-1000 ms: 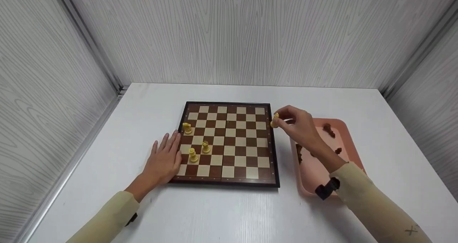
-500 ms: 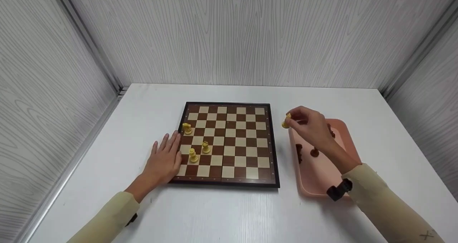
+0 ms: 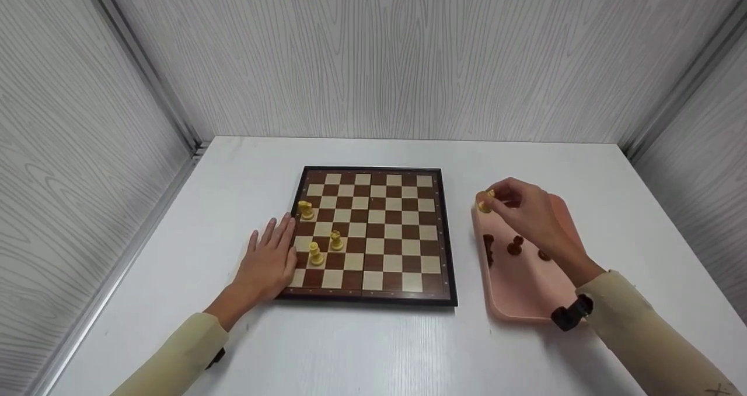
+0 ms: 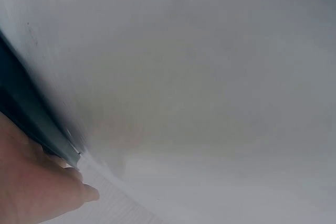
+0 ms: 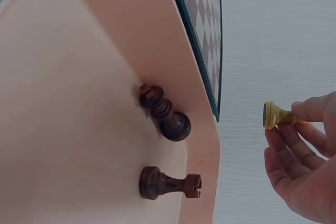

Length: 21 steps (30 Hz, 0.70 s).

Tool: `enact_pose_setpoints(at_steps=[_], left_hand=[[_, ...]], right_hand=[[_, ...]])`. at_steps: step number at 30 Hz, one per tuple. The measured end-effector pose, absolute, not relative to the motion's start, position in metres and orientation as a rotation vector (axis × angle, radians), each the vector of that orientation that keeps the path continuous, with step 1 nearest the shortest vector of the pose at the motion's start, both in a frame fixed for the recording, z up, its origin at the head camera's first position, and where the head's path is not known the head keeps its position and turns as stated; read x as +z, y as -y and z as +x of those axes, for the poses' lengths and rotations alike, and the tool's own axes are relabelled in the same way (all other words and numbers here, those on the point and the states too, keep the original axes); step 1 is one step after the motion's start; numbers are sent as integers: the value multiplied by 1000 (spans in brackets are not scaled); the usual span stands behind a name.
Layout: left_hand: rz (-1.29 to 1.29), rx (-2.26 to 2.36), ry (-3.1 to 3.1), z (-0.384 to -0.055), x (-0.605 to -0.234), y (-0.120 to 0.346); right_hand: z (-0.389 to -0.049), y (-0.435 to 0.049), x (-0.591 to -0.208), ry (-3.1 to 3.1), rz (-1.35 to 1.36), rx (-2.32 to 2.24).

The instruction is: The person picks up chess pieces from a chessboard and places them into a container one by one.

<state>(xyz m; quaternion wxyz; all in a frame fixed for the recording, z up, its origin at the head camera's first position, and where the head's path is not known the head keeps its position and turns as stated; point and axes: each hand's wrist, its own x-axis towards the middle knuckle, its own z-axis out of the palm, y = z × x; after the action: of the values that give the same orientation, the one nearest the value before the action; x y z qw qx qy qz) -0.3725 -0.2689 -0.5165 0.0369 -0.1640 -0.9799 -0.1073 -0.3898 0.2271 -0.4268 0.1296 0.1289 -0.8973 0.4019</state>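
Observation:
My right hand (image 3: 528, 212) pinches a yellow chess piece (image 3: 485, 202) over the far left corner of a pink tray (image 3: 496, 309). Thumb and fingers cover its top in the right wrist view, leaving the base of the yellow piece (image 5: 272, 115) showing. My left hand (image 3: 265, 265) lies with straight fingers along the left edge of the chessboard (image 3: 402, 232). On the board's left side stand a yellow knight (image 3: 306, 210), a yellow rook (image 3: 316, 255) and another yellow piece with a notched top (image 3: 336, 241).
Several dark brown pieces lie in the tray, among them a king (image 5: 165, 111) and a rook (image 5: 169, 182) near its wall. Board and tray sit side by side on a white table (image 3: 373, 343), with a grey wood-grain wall (image 3: 373, 58) behind.
My right hand has moved right with the yellow chess piece, from the board's right edge to over the tray. My left hand and the pieces on the board have stayed put.

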Motion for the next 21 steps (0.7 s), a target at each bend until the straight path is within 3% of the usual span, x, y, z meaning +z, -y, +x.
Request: enact_pose_setpoints(at_steps=[10,21], left_hand=[[-498,-332,3019,-371,-515,268],[-509,-336,3010,-372,-515,270]], right_hand=[[-384,-245,-433,2677,288,930],[-385,-254,-438,2665,310,968]])
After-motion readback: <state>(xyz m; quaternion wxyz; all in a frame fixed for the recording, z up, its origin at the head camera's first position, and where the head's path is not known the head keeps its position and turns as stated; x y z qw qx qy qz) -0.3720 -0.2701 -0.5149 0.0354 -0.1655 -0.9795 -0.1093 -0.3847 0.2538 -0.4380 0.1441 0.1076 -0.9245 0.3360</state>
